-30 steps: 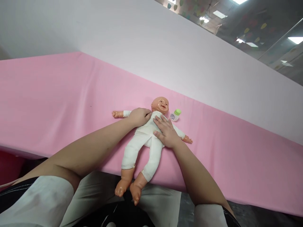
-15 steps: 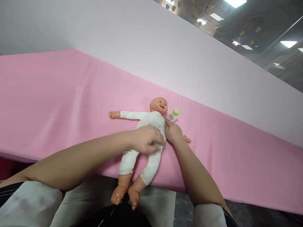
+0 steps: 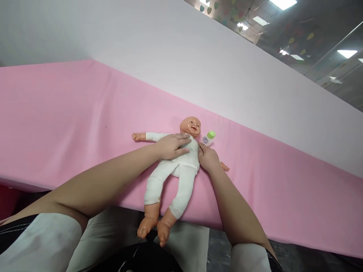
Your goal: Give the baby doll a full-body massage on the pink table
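A baby doll point(image 3: 187, 181) in a white cloth body lies face up, its head toward the wall and its feet past the bed's near edge. My left hand point(image 3: 172, 146) rests flat across the doll's upper chest, fingers stretched toward its neck. At the doll's side, just below the shoulder, my right hand point(image 3: 209, 158) is closed around its upper arm and covers most of that arm. Only the doll's small hand point(image 3: 225, 166) shows beyond my wrist. A small clear bottle with a green cap point(image 3: 211, 134) lies beside the doll's head, just above my right hand.
Pink sheeting point(image 3: 70, 113) covers the long surface under the doll. A white wall point(image 3: 141, 45) rises behind it, with a window point(image 3: 283, 41) at upper right. Below the near edge is a grey cushion or cloth point(image 3: 195, 245). Something red point(image 3: 7, 200) stands at far left.
My left hand has slid from the doll's lower belly up to its chest, uncovering the hips. The doll's legs have shifted slightly up and right. My right hand stays in place.
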{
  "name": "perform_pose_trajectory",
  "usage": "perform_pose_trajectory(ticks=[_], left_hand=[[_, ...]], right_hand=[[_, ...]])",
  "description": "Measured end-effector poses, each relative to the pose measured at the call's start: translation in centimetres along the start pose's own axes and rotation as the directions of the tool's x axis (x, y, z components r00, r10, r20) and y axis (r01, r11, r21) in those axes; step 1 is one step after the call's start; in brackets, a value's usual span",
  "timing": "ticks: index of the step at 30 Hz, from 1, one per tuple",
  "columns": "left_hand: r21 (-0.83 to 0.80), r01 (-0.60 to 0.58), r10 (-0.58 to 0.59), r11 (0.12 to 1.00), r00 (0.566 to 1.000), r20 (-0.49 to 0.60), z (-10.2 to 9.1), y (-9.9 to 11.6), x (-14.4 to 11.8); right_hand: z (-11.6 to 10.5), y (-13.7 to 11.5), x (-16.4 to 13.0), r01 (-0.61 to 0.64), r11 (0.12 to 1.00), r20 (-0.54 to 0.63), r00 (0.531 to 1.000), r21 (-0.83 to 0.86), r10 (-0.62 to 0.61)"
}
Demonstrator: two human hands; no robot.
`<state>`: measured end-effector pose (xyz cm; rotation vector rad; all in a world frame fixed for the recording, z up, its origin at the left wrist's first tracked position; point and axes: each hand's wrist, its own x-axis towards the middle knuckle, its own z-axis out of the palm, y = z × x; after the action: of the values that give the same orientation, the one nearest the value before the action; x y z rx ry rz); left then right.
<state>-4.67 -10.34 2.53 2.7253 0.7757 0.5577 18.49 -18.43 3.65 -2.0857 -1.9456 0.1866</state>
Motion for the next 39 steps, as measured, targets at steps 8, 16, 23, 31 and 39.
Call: perform_pose_trajectory(ticks=[8,16,23,31,39], left_hand=[[0.057,0.333,-0.324,0.941,0.938,-0.124,-0.6,-3.4,0.7],[0.057,0.350,-0.340,0.935,0.930,-0.137,-0.1,-3.6,0.9],[0.050,0.355,-0.347,0.933,0.929,-0.130,0.0,-3.6,1.0],[0.053,0.320,-0.310,0.946,0.939,-0.148,0.3,-3.6,1.2],[-0.119,0.074,-0.103,0.990,0.960,-0.260,-0.7,0.1,-0.2]], right_hand=[[0.2,-0.9,-1.3,0.294,0.949,-0.159,0.948,0.116,-0.275],[-0.7,-6.2,-5.8,0.711,0.605,0.059,0.629,0.358,-0.775],[0.0,-4.4,-3.2,0.636,0.737,0.135,0.729,0.229,-0.671],[0.9,-0.2,-0.2,0.391,0.893,-0.037,0.919,0.222,-0.393],[-0.1,1.1,0.0,0.049,0.994,-0.020,0.999,0.099,-0.047]])
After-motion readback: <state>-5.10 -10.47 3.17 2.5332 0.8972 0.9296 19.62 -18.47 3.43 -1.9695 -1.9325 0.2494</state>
